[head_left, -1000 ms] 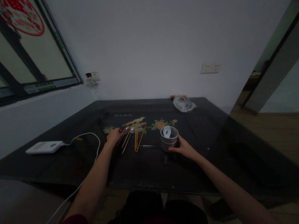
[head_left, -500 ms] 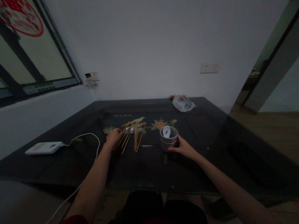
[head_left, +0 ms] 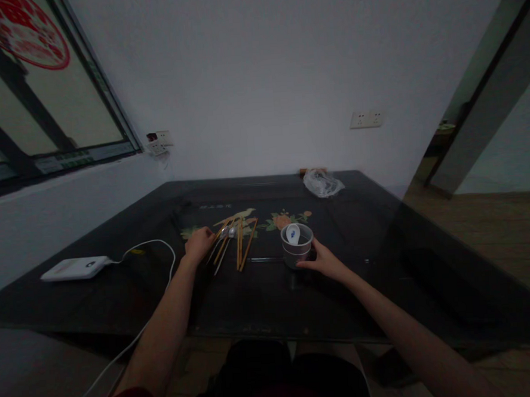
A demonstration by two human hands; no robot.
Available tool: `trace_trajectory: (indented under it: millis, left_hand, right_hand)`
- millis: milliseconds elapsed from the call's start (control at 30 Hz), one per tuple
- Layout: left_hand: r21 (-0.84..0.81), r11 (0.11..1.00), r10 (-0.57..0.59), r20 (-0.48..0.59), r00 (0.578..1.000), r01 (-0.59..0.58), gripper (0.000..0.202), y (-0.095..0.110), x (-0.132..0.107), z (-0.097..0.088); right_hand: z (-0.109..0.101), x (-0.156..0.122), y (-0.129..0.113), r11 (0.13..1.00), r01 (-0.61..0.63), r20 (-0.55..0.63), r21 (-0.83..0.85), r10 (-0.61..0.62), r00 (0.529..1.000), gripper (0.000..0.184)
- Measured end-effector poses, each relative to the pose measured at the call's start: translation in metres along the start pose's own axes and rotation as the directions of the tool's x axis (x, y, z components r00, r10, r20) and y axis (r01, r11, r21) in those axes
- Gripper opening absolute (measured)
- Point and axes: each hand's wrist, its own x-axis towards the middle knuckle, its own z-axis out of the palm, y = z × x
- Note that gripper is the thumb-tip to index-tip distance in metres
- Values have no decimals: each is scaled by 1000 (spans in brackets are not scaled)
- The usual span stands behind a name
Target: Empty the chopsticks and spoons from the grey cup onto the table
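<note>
My left hand [head_left: 199,244] is closed, its fingertips pinching the end of a wooden chopstick at the left of a loose spread. Several more wooden chopsticks [head_left: 240,245] lie beside it on the dark table. Two metal spoons [head_left: 231,231] rest among them, their bowls pointing away from me. My right hand [head_left: 323,261] is wrapped round the right side of a grey cup [head_left: 292,257], thumb in front. The cup stands upright on the table. Inside it leans a white spoon [head_left: 293,234] with a blue mark.
A white power bank [head_left: 75,269] with a white cable [head_left: 173,258] lies at the left, the cable running past my left forearm. A crumpled clear plastic bag [head_left: 323,183] sits at the back edge by the wall. A dark flat object [head_left: 445,283] lies at the right.
My left hand has shifted slightly, and the chopstick length that showed below it is no longer visible there. My right hand stays on the cup. The whole view has turned a little.
</note>
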Motion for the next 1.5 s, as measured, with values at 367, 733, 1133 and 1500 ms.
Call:
trace_trajectory:
  millis: [367, 733, 1133, 1500]
  left_hand:
    - [-374, 742, 550, -133, 824, -556, 20, 111, -34, -29]
    - [6, 662, 749, 3, 662, -749, 24, 217, -69, -35]
    - [93, 645, 759, 33, 650, -759, 16, 212, -72, -44]
    - [-161, 629, 743, -162, 649, -761, 21, 197, -65, -55]
  right_hand:
    - [0, 0, -1, 1000, 7, 18, 17, -7, 1000, 84]
    - [2, 1, 4, 997, 27, 15, 65, -28, 999, 87]
    - [2, 2, 5, 998, 34, 17, 59, -35, 999, 88]
    - [1, 1, 5, 998, 40, 23, 38, -41, 999, 88]
